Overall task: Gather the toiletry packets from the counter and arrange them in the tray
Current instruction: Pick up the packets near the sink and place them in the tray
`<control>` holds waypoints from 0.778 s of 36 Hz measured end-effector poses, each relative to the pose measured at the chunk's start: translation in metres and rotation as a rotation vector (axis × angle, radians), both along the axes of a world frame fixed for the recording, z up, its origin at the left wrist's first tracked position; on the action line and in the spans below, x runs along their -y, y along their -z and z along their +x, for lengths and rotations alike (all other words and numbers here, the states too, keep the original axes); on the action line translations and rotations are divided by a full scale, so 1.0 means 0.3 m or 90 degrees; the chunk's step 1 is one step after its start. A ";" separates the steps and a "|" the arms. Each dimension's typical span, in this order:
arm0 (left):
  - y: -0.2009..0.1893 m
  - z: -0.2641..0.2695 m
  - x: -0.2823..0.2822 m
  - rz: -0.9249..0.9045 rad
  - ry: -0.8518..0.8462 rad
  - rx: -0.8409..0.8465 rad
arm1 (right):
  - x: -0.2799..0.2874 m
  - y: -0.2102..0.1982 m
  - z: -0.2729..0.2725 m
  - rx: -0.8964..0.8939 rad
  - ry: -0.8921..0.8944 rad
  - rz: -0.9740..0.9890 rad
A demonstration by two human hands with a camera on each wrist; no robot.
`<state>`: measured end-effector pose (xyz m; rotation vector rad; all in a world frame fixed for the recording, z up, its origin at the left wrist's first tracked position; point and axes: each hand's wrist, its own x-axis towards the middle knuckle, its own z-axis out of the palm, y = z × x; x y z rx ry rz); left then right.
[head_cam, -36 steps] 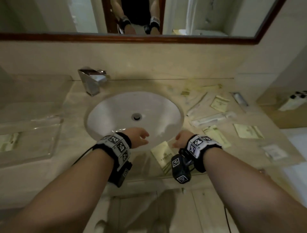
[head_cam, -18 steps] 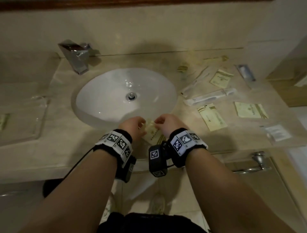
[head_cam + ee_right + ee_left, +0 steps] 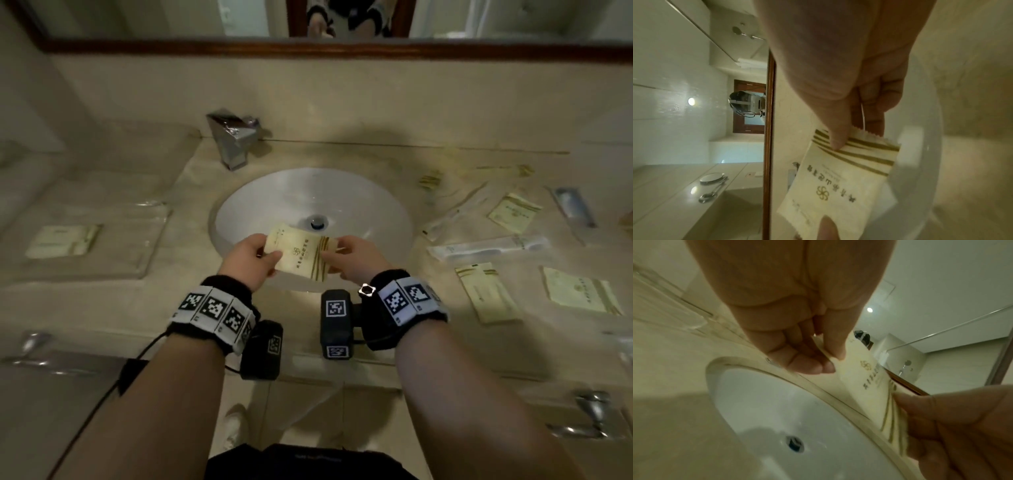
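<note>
Cream packet (image 3: 301,254) at frame centre over the sink (image 3: 359,202), pinched by left hand (image 3: 251,262) fingers and right hand (image 3: 356,258) fingers.

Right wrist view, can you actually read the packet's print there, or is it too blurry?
Right wrist view: packet fairly sharp, gold logo and stripes clear, characters visible, sink behind smeared. Left wrist view: print soft, palm dominates. Head view: logo tiny, edges bowed, counter dim.

Packet (image 3: 301,254) ends covered by left hand (image 3: 247,257) and right hand (image 3: 354,257), its small print blurred, far-right counter items (image 3: 621,342) smeared and cut off at frame edge
</note>
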<state>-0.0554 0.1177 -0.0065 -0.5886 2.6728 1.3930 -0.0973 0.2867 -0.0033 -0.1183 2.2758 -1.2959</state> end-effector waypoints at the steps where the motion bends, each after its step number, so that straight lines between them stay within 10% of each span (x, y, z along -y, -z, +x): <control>1: -0.010 0.008 0.021 0.002 -0.011 -0.006 | 0.022 -0.009 -0.002 -0.007 -0.016 -0.003; 19: -0.050 0.201 0.591 -0.326 0.029 0.025 | 0.690 -0.030 0.035 -0.080 -0.220 0.014; 28: -0.087 0.166 1.045 -0.651 0.179 0.128 | 1.169 0.004 0.032 0.147 -0.089 -0.156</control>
